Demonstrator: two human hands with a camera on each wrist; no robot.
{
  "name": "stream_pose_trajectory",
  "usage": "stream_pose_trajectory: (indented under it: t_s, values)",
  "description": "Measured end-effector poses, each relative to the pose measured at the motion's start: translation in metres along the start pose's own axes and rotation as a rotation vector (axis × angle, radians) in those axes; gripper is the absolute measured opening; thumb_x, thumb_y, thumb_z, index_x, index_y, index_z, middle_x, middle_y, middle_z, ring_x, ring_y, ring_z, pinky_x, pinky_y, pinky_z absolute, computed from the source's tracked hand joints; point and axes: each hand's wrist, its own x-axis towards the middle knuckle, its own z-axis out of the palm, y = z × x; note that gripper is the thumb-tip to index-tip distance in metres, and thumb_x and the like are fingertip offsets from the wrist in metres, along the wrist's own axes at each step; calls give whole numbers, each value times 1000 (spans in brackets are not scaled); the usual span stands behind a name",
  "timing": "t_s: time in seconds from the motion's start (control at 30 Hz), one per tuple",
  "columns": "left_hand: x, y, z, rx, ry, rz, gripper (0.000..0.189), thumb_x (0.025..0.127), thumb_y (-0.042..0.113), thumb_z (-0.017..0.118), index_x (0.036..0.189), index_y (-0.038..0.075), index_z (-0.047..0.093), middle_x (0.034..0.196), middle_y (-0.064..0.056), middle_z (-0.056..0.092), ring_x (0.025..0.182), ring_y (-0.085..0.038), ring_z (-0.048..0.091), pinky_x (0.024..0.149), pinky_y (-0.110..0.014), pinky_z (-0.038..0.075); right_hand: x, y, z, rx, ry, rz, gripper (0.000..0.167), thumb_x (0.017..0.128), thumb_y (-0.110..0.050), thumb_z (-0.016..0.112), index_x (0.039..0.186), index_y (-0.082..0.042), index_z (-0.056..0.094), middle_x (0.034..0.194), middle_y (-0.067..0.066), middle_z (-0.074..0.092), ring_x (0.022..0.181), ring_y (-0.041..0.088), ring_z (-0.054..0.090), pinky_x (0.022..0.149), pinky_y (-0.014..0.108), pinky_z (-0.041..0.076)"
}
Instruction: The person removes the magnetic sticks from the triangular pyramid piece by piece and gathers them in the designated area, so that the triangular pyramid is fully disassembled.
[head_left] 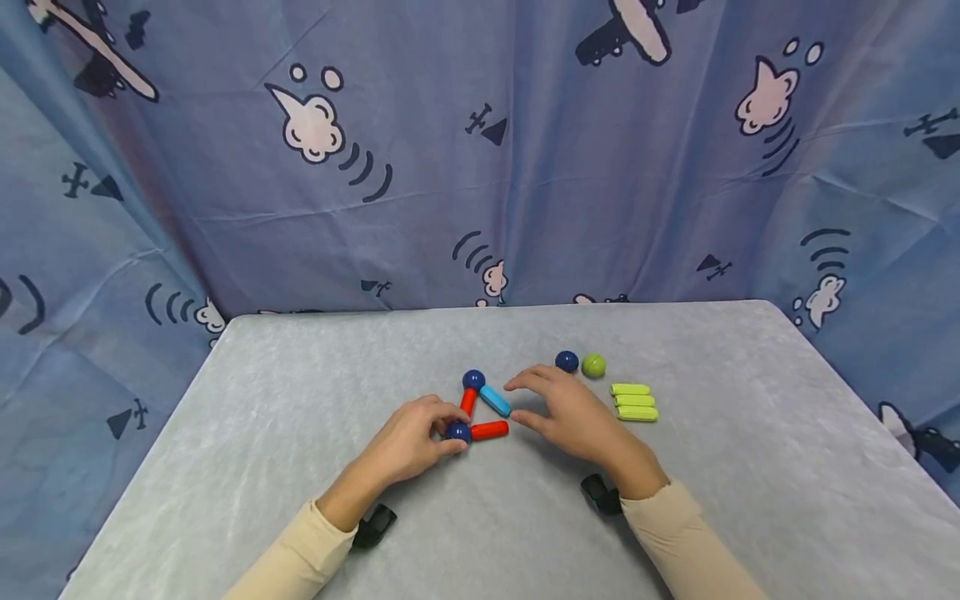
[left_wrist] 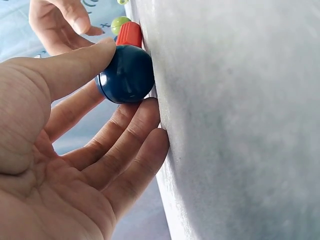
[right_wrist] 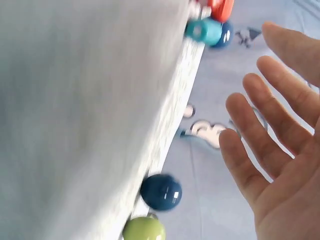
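My left hand (head_left: 408,440) holds a dark blue ball (left_wrist: 127,75) between thumb and fingers, low on the table. A red rod (head_left: 490,430) sticks out from that ball to the right. Another red rod (head_left: 468,403) leads away from it to a second dark blue ball (head_left: 473,380), from which a light blue rod (head_left: 495,401) slants toward the near right. These pieces form a shape with a gap at its right corner. Beside the free end of the light blue rod hovers my right hand (head_left: 573,417), empty, its fingers extended and apart in the right wrist view.
Beyond my right hand lie a loose dark blue ball (head_left: 567,361) and a lime green ball (head_left: 594,365). Three lime green rods (head_left: 635,401) are lined up to its right. Behind the grey-white table (head_left: 300,358) hangs a blue printed curtain (head_left: 420,167).
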Motion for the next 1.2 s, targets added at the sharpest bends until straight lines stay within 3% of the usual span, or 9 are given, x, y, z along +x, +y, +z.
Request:
stream_pose_trajectory:
  t_s: [0.2,0.4,0.7,1.03,1.2]
  values:
    - [0,0,0,3,6,-1,29,83,24,82,110,18,75,95,5,65,83,-10,60,70,-24,47,-4,-10,10,56,-23,-57,36,89,-28,76,122,-17,68,118,-1,68,107,18,64,94,41,53]
    - [-1,1,-1,-3,20,1,29,81,23,83,108,17,75,96,5,67,82,-11,61,71,-24,48,-3,-14,18,43,-63,-114,34,89,-26,76,121,-15,69,115,0,68,104,15,62,93,40,52]
    - [-1,2,-1,-61,26,-18,29,79,23,85,106,16,75,99,5,70,80,-9,63,70,-22,49,-4,-16,22,25,-128,-74,30,89,-27,76,116,-17,70,109,-5,67,98,12,61,87,35,51]
    - [-2,2,-2,-65,16,-21,27,79,23,85,104,17,75,97,5,70,81,-9,63,71,-23,50,-4,-18,24,-12,-136,-71,24,89,-28,75,111,-19,71,98,-9,61,81,7,53,74,25,46]
    - [-2,2,-2,-73,7,-25,26,80,23,85,103,18,74,95,6,70,81,-9,63,71,-23,50,-4,-18,26,-23,-141,-63,18,89,-25,75,106,-19,72,94,-9,59,80,6,51,74,26,45]
